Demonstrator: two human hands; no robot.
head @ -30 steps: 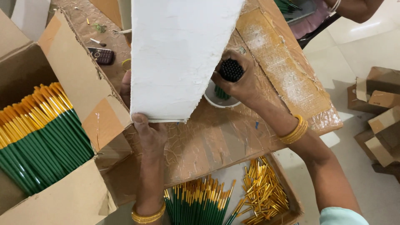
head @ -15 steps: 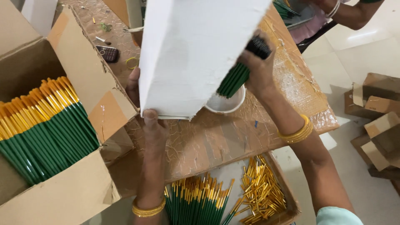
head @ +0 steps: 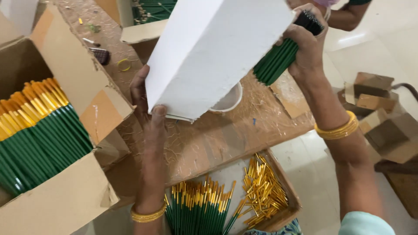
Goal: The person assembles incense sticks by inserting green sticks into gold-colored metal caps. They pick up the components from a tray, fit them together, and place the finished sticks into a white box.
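Observation:
My left hand [head: 146,104] grips the lower edge of a long white carton [head: 213,56], which is tilted up over the table. My right hand [head: 305,48] is closed around a bundle of green sticks with black ends [head: 278,56], held at the carton's upper right side. Under the carton stands a white round bowl [head: 228,102], partly hidden. Both wrists wear gold bangles.
A large cardboard box [head: 82,87] at left holds green sticks with gold tips [head: 39,126]. A lower tray [head: 283,217] holds more green sticks [head: 200,209] and loose gold caps [head: 263,191]. Small cardboard boxes [head: 374,100] lie at right. Another person's arm [head: 352,15] is at the top.
My right hand has lifted the bundle of green sticks out of the white bowl and up beside the carton. The carton has tilted further to the right.

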